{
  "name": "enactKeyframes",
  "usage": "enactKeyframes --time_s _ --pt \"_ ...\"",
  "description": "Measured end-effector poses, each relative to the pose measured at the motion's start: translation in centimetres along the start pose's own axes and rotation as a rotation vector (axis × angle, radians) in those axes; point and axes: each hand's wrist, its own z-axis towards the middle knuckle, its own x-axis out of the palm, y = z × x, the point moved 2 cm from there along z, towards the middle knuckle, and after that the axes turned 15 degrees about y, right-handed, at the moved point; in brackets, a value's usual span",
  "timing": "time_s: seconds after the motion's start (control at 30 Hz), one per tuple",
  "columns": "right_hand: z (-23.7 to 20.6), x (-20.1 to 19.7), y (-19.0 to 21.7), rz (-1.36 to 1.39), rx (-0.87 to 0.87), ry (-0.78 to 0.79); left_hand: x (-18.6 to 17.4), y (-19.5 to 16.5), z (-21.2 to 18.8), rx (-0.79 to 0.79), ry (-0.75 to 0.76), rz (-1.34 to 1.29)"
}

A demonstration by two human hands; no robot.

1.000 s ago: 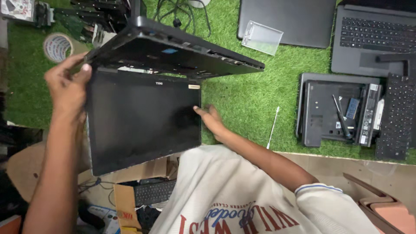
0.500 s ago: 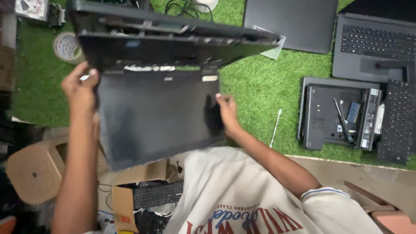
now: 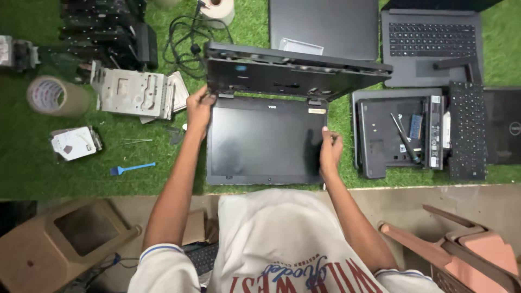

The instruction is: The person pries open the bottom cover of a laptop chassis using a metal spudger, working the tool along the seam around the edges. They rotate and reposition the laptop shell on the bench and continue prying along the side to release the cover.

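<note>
A black laptop lies open on green artificial turf. Its screen panel [image 3: 265, 140] rests flat toward me and its base [image 3: 293, 73] stands raised behind it with the underside showing. My left hand [image 3: 199, 108] grips the left hinge corner where screen and base meet. My right hand [image 3: 330, 152] holds the screen's right edge, fingers pressed against the bezel. My forearms and white shirt fill the lower middle of the view.
A dismantled laptop chassis [image 3: 396, 133] with tools and a loose keyboard [image 3: 467, 130] lie at right. Closed laptops [image 3: 323, 24] sit behind. At left are a metal bracket [image 3: 133, 92], a tape roll [image 3: 51, 96], a hard drive [image 3: 76, 144], a blue brush [image 3: 130, 169] and black cables [image 3: 184, 38].
The laptop has come down from being held up and now lies squarely on the turf. My left hand moved to the hinge corner, and my right hand slid along the screen's right edge.
</note>
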Motion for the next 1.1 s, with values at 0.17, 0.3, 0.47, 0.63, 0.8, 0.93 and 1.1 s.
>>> enactKeyframes --time_s 0.17,0.3,0.47,0.63,0.8,0.93,1.1 --pt "-0.5 0.0 -0.8 -0.147 0.043 -0.025 -0.7 1.0 -0.1 0.215 -0.057 0.683" --pt "-1.1 -0.2 -1.7 -0.273 -0.043 -0.021 -1.4 2.8 -0.2 0.162 -0.061 0.872" --pt "-2.3 -1.1 -1.9 -0.662 -0.275 0.052 -1.5 3.8 -1.1 0.033 -0.07 0.645" --pt "-0.6 -3.2 0.1 -0.433 -0.114 0.138 -1.8 1.4 -2.1 0.208 -0.375 0.475" --pt "2.5 -2.5 5.0 0.038 -0.57 0.082 0.1 -1.7 -1.1 0.441 -0.417 0.231" --pt "4.2 -0.5 6.8 0.207 -0.536 0.076 1.3 -1.8 0.2 0.388 -0.457 0.086" --pt "2.6 0.9 6.4 0.203 -0.58 0.048 1.4 -0.6 -0.6 0.409 -0.512 0.057"
